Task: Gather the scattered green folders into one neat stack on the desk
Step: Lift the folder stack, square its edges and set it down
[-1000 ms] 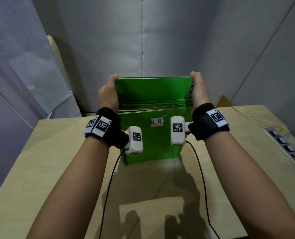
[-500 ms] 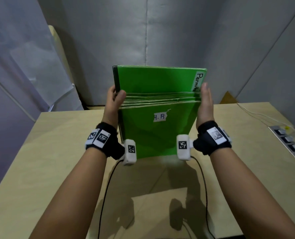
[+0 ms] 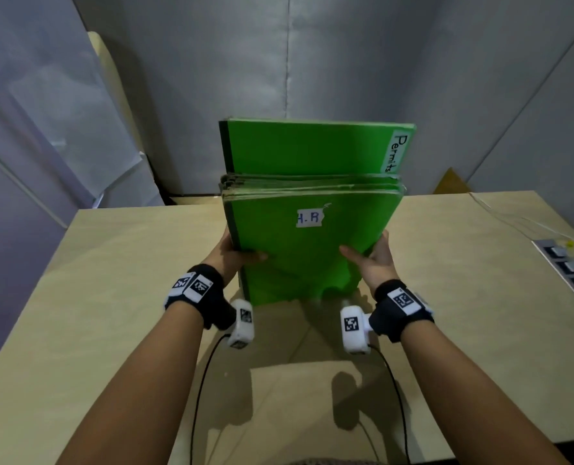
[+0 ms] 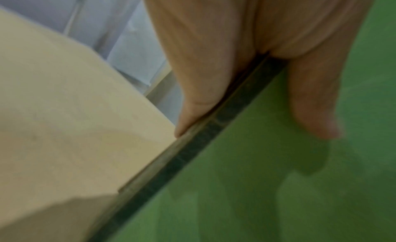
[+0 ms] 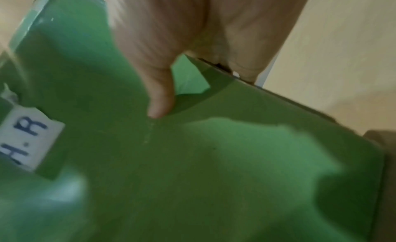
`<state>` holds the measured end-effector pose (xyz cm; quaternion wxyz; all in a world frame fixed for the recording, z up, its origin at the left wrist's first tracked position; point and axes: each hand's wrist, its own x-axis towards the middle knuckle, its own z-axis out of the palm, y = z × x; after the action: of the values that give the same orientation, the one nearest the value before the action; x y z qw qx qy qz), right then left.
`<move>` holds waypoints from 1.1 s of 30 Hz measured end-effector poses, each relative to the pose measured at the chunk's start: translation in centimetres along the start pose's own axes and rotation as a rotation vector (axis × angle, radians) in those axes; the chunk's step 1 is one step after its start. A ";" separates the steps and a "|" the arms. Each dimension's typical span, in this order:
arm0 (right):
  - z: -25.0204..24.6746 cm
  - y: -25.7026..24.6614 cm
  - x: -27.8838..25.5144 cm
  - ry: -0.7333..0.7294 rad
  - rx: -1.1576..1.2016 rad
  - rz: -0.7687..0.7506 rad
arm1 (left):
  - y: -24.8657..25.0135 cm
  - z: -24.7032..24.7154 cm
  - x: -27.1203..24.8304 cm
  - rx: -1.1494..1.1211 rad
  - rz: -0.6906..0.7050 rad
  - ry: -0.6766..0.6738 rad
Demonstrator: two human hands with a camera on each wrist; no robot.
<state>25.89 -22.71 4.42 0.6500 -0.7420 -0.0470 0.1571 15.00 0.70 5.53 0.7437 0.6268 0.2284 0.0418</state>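
Both hands clamp the stack of green folders [image 3: 309, 243] by its side edges, left hand [image 3: 233, 255] and right hand [image 3: 374, 260] now lower than a second ago, thumbs across the front. The stack stands upright on the desk [image 3: 111, 297], one taller folder behind; squaring looks nearly done.

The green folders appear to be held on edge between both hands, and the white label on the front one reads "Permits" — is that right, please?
Not quite: the front folder's label reads "H.R", clear in the head and right wrist views. "Permits" is on the taller folder behind. The green folders are indeed held on edge between the left hand and right hand.
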 end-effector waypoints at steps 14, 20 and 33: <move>-0.8 3.2 -0.9 0.044 -0.102 -0.056 | -2.9 0.3 0.1 -0.057 -0.023 -0.033; 0.1 6.4 -0.8 0.052 -0.149 0.015 | -5.6 0.9 0.5 0.029 -0.159 0.133; -2.3 5.7 2.0 0.075 -0.265 0.016 | -4.0 0.9 1.9 0.415 -0.317 -0.022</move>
<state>27.71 -25.18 -1.25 0.5461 -0.8272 -0.0368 0.1268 16.09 -0.30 1.24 0.5987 0.7229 0.3196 -0.1300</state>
